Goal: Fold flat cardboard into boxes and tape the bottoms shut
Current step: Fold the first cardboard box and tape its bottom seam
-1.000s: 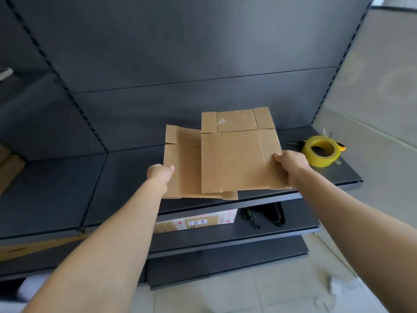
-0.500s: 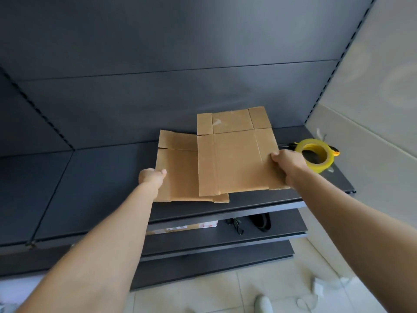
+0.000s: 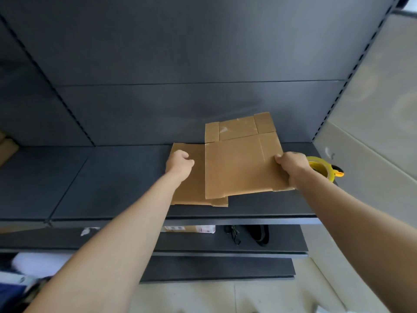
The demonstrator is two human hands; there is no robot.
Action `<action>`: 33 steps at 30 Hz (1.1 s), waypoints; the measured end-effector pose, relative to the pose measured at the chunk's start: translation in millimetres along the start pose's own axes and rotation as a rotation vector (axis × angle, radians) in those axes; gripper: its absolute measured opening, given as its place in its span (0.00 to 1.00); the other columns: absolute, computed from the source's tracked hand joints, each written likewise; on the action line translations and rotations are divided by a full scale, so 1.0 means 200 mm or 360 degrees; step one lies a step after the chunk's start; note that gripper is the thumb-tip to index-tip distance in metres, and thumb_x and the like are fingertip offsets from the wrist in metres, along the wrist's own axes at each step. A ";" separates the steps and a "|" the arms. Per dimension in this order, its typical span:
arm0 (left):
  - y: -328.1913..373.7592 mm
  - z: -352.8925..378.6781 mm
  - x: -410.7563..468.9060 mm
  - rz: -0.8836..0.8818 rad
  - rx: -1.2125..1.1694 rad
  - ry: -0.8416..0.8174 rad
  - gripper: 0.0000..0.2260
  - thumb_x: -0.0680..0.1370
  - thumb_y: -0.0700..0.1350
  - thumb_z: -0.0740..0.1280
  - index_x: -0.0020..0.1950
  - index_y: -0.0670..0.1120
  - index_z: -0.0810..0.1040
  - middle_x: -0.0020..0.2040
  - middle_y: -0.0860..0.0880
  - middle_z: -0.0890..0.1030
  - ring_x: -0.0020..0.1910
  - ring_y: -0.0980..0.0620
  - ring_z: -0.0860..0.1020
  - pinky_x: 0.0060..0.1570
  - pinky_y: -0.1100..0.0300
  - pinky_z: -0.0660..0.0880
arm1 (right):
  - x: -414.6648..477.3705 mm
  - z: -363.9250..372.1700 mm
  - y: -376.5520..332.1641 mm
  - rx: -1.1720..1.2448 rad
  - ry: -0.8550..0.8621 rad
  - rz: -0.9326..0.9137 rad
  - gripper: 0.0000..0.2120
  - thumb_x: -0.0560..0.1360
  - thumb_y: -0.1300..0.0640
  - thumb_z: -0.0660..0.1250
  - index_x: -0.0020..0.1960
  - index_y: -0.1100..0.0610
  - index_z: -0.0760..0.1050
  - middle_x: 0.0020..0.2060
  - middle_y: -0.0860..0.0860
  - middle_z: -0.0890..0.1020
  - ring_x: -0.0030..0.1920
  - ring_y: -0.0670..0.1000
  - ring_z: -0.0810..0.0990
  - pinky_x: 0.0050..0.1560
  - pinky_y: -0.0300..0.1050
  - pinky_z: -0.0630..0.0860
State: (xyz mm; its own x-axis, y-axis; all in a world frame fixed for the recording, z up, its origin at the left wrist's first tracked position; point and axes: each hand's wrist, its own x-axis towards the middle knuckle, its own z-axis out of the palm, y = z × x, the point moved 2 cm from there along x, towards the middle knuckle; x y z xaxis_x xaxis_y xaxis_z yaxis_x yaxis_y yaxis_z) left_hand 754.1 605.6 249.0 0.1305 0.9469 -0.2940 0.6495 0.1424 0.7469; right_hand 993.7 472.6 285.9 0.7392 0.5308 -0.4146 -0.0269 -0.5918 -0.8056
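Two flat blanks on the dark shelf [image 3: 112,177], both left of the yellow tape roll [image 3: 323,171]. Upper sheet [image 3: 241,163] sits just left of the roll and overlaps the right part of the lower sheet [image 3: 194,193], which lies further left of the roll. Right hand [image 3: 292,167] is between sheet and roll, partly covering the roll: thumb on top of the upper sheet's right edge, other fingers tucked below, pinching it. Left hand [image 3: 179,163] is over the lower sheet's left edge, fingers curled (can't tell if it grips or only rests there). Both blanks unfolded, no tape on them that I can make out.
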 end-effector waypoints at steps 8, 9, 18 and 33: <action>0.50 0.03 -0.19 0.0378 0.0010 -0.0100 0.16 0.78 0.43 0.66 0.66 0.44 0.72 0.65 0.47 0.73 0.60 0.47 0.75 0.60 0.56 0.71 | -0.07 -0.14 -0.24 -0.0238 -0.0091 -0.0385 0.11 0.78 0.59 0.61 0.59 0.57 0.75 0.49 0.53 0.76 0.47 0.55 0.76 0.48 0.45 0.73; 0.56 0.05 -0.21 0.0398 -0.0018 -0.0115 0.16 0.78 0.43 0.66 0.65 0.44 0.72 0.64 0.47 0.73 0.59 0.47 0.75 0.59 0.56 0.72 | -0.07 -0.18 -0.27 -0.0280 -0.0076 -0.0452 0.11 0.78 0.59 0.61 0.59 0.57 0.76 0.49 0.53 0.76 0.47 0.55 0.76 0.48 0.45 0.74; 0.78 0.16 -0.30 0.0327 -0.0236 -0.0071 0.20 0.79 0.42 0.64 0.71 0.44 0.66 0.67 0.47 0.71 0.61 0.49 0.72 0.60 0.57 0.69 | -0.04 -0.40 -0.38 -0.0700 -0.0039 -0.0889 0.10 0.77 0.60 0.62 0.56 0.58 0.78 0.44 0.53 0.75 0.45 0.56 0.75 0.47 0.46 0.74; 0.76 0.17 -0.14 0.0112 -0.0316 -0.0232 0.38 0.78 0.48 0.67 0.78 0.50 0.44 0.78 0.47 0.53 0.73 0.41 0.62 0.70 0.43 0.64 | 0.03 -0.31 -0.29 -0.0964 -0.0333 -0.0775 0.12 0.73 0.60 0.68 0.56 0.56 0.77 0.51 0.54 0.80 0.47 0.53 0.76 0.44 0.42 0.69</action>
State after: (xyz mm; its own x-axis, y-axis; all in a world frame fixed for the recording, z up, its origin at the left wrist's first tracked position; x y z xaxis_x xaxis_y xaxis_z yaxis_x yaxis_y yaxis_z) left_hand 875.3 590.3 350.3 0.2862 0.9068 -0.3094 0.4773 0.1451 0.8667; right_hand 1042.2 471.8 356.2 0.4311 0.8810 -0.1949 0.6800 -0.4592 -0.5716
